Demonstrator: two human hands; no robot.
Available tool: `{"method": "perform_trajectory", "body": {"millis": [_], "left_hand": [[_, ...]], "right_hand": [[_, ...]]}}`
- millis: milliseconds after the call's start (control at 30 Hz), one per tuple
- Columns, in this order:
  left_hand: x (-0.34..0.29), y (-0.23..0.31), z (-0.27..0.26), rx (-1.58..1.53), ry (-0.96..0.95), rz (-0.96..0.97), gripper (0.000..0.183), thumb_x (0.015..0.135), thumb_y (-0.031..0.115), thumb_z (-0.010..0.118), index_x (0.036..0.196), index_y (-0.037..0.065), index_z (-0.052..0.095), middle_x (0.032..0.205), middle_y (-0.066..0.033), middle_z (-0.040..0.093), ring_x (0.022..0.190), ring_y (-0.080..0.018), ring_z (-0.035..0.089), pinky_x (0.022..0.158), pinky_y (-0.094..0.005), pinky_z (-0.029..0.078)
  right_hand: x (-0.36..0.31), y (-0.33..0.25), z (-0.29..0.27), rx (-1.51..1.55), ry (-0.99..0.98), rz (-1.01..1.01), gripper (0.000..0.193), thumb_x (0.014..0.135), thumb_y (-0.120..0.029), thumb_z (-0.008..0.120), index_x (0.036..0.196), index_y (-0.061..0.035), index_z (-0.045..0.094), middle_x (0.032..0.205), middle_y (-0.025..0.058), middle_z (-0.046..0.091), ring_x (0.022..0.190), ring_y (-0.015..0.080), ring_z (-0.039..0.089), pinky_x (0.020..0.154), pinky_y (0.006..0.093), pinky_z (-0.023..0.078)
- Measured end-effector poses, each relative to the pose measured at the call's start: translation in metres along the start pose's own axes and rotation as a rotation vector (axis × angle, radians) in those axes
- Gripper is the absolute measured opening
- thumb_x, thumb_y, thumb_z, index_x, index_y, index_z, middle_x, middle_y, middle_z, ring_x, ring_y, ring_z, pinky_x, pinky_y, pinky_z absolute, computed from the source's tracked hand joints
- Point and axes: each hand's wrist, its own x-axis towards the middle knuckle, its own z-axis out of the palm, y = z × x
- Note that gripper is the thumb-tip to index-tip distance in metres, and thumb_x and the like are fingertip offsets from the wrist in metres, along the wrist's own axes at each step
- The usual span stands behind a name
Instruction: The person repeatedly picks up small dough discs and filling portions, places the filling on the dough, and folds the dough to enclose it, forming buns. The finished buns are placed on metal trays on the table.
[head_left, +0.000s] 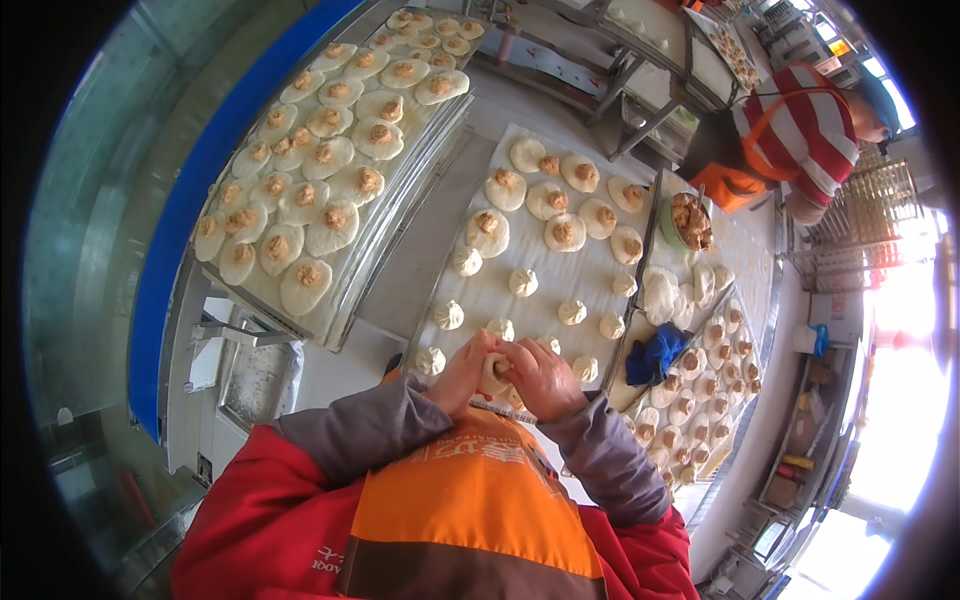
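Pinching a bun (497, 372) closed, the left hand (462, 375) and right hand (545, 378) curl their fingers around it just above the tray (520, 268), near the sealed buns (520, 282), while filled rounds (562, 232) wait beyond.

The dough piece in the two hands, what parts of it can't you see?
- Head view: the pale dough piece is mostly covered by the left hand and right hand; whether it is pinched shut cannot be told.
- The brown filling in the green round bowl is too small to identify.
- The blue crumpled cloth hides what lies beneath.
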Motion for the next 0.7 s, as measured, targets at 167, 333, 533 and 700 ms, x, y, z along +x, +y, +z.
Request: {"method": "perform_trajectory", "body": {"millis": [167, 333, 533, 700], "left_hand": [[0.004, 0.003, -0.007, 0.197, -0.042, 0.012, 0.045, 0.108, 0.047, 0.034, 0.113, 0.010, 0.059, 0.093, -0.0011, 0.059, 0.071, -0.0080, 0.055, 0.053, -0.0234, 0.045], [0.001, 0.011, -0.009, 0.090, -0.148, 0.023, 0.046, 0.109, 0.047, 0.033, 0.116, 0.009, 0.057, 0.090, 0.0000, 0.058, 0.067, -0.0061, 0.053, 0.054, -0.0211, 0.043], [-0.001, 0.015, -0.008, 0.208, -0.103, 0.020, 0.048, 0.107, 0.053, 0.034, 0.118, 0.012, 0.056, 0.089, 0.0010, 0.057, 0.062, -0.0050, 0.047, 0.053, -0.0205, 0.039], [-0.004, 0.021, -0.007, 0.266, -0.099, -0.091, 0.058, 0.102, 0.064, 0.034, 0.108, 0.013, 0.060, 0.080, 0.0033, 0.054, 0.060, -0.0047, 0.046, 0.050, -0.0204, 0.036]], "right_hand": [[0.001, 0.001, -0.002, -0.061, -0.031, -0.083, 0.019, 0.080, -0.007, 0.070, 0.098, -0.0059, 0.062, 0.094, 0.0106, 0.063, 0.087, 0.0330, 0.063, 0.075, 0.0411, 0.053], [-0.001, 0.003, 0.002, 0.040, -0.006, -0.032, 0.021, 0.079, -0.007, 0.071, 0.098, -0.0046, 0.062, 0.095, 0.0112, 0.064, 0.085, 0.0327, 0.064, 0.076, 0.0401, 0.053], [-0.001, 0.002, 0.003, 0.114, 0.030, -0.038, 0.021, 0.079, -0.006, 0.071, 0.098, -0.0045, 0.062, 0.091, 0.0119, 0.064, 0.083, 0.0324, 0.064, 0.073, 0.0409, 0.053], [-0.001, -0.001, 0.005, 0.035, -0.004, -0.129, 0.022, 0.080, -0.007, 0.069, 0.101, -0.0058, 0.063, 0.089, 0.0106, 0.063, 0.083, 0.0302, 0.064, 0.074, 0.0402, 0.052]]}}
